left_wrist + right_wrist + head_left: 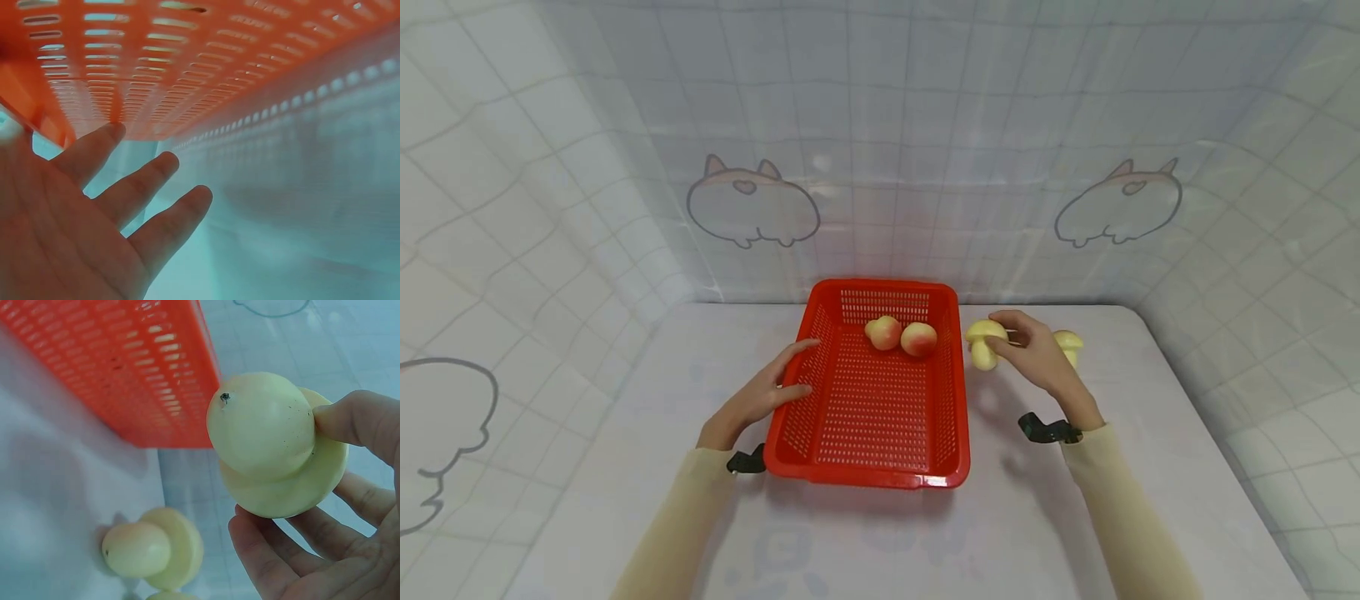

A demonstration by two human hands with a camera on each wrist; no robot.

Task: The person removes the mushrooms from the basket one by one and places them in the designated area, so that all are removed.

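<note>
My right hand [1033, 348] pinches a pale yellow toy mushroom [987, 340] between thumb and fingers, just right of the red basket [868, 477]. In the right wrist view the thumb presses the held mushroom's side, and its rounded stem faces the camera. My left hand [760, 396] rests at the basket's left rim, thumb and one finger reaching over it. Three fingers [140, 190] extend outside the perforated wall in the left wrist view. Inside the basket, near its far end, lie two red-and-yellow peaches [918, 340], a small yellowish piece showing beside the left one.
A second yellow mushroom [1067, 342] stands on the white table [880, 542] behind my right hand. The right wrist view shows this mushroom [153, 547] with the edge of another yellow thing [172, 595] below. A grid-patterned curtain [895, 167] closes off the back and sides.
</note>
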